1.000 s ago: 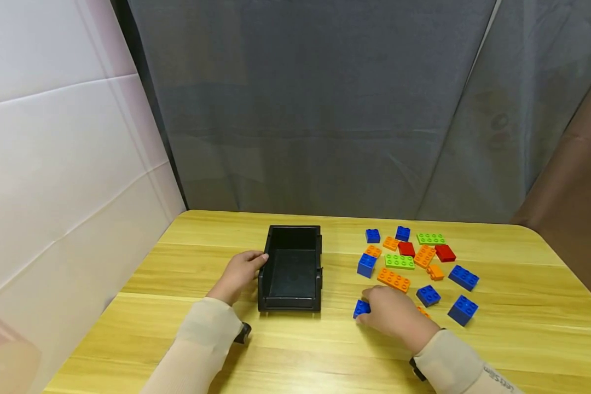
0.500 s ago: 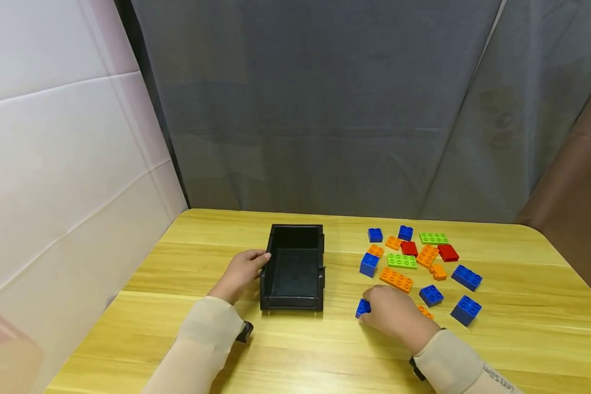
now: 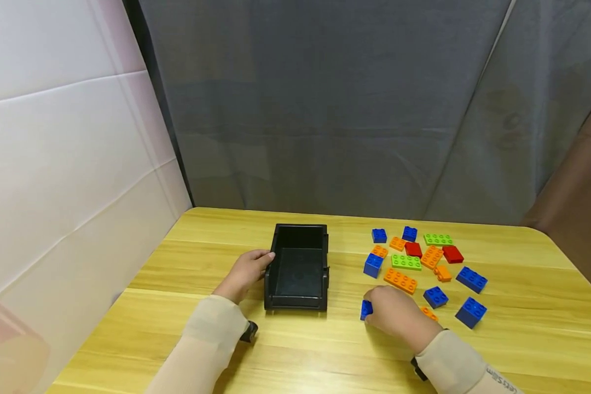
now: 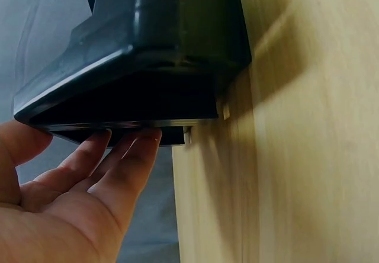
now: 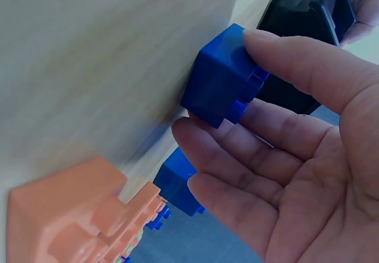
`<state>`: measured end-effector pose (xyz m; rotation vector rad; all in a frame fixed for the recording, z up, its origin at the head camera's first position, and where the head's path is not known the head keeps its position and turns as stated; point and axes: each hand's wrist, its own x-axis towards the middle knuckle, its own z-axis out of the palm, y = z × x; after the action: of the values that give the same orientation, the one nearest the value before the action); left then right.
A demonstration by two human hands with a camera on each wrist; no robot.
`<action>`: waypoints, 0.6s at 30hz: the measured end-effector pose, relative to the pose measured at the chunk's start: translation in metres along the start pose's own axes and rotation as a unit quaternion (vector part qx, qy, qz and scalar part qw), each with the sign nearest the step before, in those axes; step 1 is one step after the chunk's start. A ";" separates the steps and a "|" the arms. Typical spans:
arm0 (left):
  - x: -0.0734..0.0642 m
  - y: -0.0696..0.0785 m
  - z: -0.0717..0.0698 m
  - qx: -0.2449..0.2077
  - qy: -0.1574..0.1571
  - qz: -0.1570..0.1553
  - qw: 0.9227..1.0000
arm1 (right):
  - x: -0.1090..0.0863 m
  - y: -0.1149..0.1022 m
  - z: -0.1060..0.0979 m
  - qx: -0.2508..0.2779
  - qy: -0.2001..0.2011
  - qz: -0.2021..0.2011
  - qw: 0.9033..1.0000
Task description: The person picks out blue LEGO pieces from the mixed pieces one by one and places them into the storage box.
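In the head view my left hand (image 3: 246, 273) holds the left wall of a black plastic bin (image 3: 296, 302). The left wrist view shows its thumb at the rim of the bin (image 4: 157, 38) and the fingertips tucked under the ledge. My right hand (image 3: 399, 314) pinches a blue toy building brick (image 3: 366, 310) low over the table, right of the bin. Seen from the right wrist, the thumb presses one side of this brick (image 5: 219, 76), and fingers curl up at the other, studs facing the palm. Part of an orange brick (image 3: 429, 313) shows behind the right hand.
Several loose bricks lie on the wooden table (image 3: 295, 350) beyond and right of my right hand, among them a green brick (image 3: 406, 262), a red brick (image 3: 453, 254) and a tall blue brick (image 3: 471, 312). A grey curtain (image 3: 305, 109) hangs behind the table.
The head view has shifted a little, so the bin and bricks appear slightly farther right. Both hands keep their holds; the fingers now cover more of the blue brick.
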<state>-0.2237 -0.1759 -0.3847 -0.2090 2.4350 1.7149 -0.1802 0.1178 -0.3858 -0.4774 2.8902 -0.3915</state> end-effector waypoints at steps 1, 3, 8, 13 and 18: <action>0.000 0.000 0.000 0.000 0.001 0.000 1.000 | 0.000 0.000 0.000 0.002 -0.002 -0.001 1.000; 0.000 -0.001 0.001 -0.003 0.004 -0.002 1.000 | -0.001 -0.001 0.000 0.006 -0.006 -0.003 1.000; 0.001 -0.002 0.002 -0.007 0.003 -0.007 1.000 | -0.001 -0.002 0.000 0.018 -0.013 -0.009 1.000; 0.002 -0.001 0.002 -0.011 0.003 -0.011 1.000 | -0.001 -0.006 0.000 0.019 -0.008 -0.026 0.999; 0.000 -0.001 0.001 -0.007 0.004 -0.008 1.000 | -0.002 -0.011 -0.003 0.021 0.001 -0.040 0.999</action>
<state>-0.2237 -0.1747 -0.3859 -0.2368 2.4209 1.7296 -0.1759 0.1090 -0.3799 -0.5880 2.8641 -0.4652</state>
